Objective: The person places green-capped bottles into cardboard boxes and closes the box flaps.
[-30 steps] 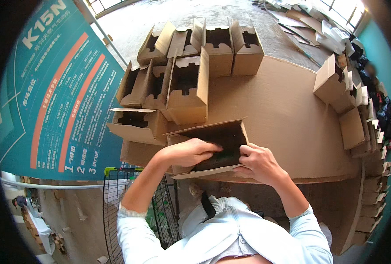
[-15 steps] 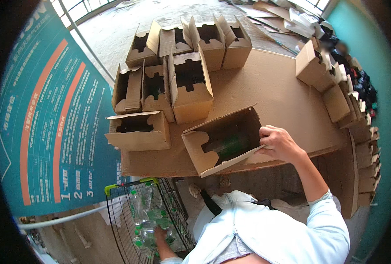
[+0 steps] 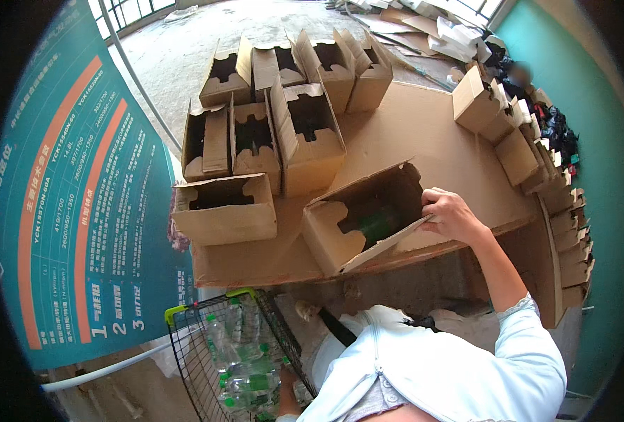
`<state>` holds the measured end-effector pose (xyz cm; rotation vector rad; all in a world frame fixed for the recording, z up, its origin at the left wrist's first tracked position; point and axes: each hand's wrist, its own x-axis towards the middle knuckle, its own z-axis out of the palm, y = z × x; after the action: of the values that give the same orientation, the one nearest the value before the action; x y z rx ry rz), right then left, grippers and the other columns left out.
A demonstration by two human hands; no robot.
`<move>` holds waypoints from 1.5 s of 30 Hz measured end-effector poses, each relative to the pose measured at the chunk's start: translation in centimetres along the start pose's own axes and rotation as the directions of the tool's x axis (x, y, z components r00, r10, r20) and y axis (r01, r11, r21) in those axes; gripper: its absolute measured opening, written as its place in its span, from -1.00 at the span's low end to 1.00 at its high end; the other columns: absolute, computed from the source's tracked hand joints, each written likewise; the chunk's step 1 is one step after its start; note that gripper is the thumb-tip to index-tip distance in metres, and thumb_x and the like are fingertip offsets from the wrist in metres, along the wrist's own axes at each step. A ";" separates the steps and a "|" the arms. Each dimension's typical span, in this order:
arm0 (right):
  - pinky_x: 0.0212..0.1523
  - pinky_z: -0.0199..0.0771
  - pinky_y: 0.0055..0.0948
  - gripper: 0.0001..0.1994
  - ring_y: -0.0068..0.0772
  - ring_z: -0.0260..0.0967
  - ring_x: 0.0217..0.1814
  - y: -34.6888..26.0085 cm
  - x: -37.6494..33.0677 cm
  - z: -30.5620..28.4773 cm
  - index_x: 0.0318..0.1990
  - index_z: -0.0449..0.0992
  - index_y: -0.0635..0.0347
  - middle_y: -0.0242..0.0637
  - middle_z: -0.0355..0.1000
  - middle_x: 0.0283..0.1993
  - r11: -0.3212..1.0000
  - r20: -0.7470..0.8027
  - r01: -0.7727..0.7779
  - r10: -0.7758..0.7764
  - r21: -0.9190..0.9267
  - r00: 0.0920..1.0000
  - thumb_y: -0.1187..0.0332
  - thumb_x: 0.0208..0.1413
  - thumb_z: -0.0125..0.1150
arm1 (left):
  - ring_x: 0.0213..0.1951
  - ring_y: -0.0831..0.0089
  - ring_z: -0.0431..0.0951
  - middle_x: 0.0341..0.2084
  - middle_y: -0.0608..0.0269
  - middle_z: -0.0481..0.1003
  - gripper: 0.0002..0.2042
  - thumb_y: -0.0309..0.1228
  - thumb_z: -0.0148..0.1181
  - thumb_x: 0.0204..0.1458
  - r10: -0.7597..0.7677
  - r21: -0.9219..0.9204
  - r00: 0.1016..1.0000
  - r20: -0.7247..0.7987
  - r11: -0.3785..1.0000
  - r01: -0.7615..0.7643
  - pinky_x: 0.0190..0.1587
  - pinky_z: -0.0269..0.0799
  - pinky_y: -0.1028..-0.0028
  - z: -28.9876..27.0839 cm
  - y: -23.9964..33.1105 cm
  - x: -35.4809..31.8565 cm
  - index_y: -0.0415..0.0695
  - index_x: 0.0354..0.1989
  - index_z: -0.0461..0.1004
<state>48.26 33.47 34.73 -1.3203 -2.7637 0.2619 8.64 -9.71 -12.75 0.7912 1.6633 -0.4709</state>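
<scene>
My right hand (image 3: 454,214) is closed on the right rim of an open cardboard box (image 3: 317,243), which sits askew at the near edge of the cardboard-covered table (image 3: 438,155). Something green shows in the dark inside of that box. Below the table, my left hand (image 3: 288,395) is down in a black wire shopping cart (image 3: 185,352) with green corner caps. Clear plastic bottles (image 3: 248,383) with green caps lie around it. The fingers of the left hand are hidden among the bottles and behind the cart's side.
Several open cardboard boxes (image 3: 312,151) stand close together on the table's left side. More boxes (image 3: 516,155) line the right side by the green wall. A tall teal banner (image 3: 66,232) stands at the left. Flattened cardboard (image 3: 403,35) lies on the floor behind.
My left hand has moved right and lower in the cart, so less of it shows. My right hand keeps its hold on the box rim. The view has shifted slightly.
</scene>
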 end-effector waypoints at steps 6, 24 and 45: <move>-0.21 0.46 -0.24 -0.74 -0.22 0.38 -0.20 0.3 -0.2 0.1 -0.50 0.57 0.23 -0.28 0.37 -0.32 1.000 -0.015 0.004 -0.003 0.023 1.000 0.23 -0.22 0.48 | 0.26 -0.09 0.23 0.22 -0.25 0.24 0.12 -0.02 0.55 -0.38 -0.064 -0.276 0.939 -0.337 0.961 -0.033 0.26 0.22 0.16 4.5 -2.7 2.3 -0.42 0.31 0.05; -0.23 0.55 -0.41 -0.74 -0.34 0.34 -0.17 2.0 -1.9 1.9 -0.47 0.55 0.17 -0.31 0.33 -0.25 0.981 -0.108 0.191 -0.187 0.022 0.976 0.17 -0.07 0.39 | -0.07 0.24 0.53 -0.05 0.05 0.44 -0.21 -0.09 0.46 -0.23 0.609 0.571 -0.484 -0.628 -0.062 -0.819 -0.02 0.53 0.22 -31.7 37.3 -44.0 -0.21 0.17 0.25; -0.30 0.52 -0.38 -0.70 -0.33 0.36 -0.18 4.1 -1.1 2.3 -0.51 0.49 0.16 -0.33 0.31 -0.28 0.949 -0.314 0.236 -0.164 0.208 0.935 0.13 -0.11 0.40 | -0.07 -0.02 0.52 -0.13 -0.19 0.52 -0.61 -0.27 0.21 0.02 0.715 0.831 0.692 0.099 0.323 -0.452 -0.02 0.43 0.18 -27.1 53.2 -28.9 -0.25 -0.02 0.49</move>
<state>51.77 34.86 31.68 -0.9239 -2.4948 0.3470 30.80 38.24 27.32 2.2050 1.1754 -0.5984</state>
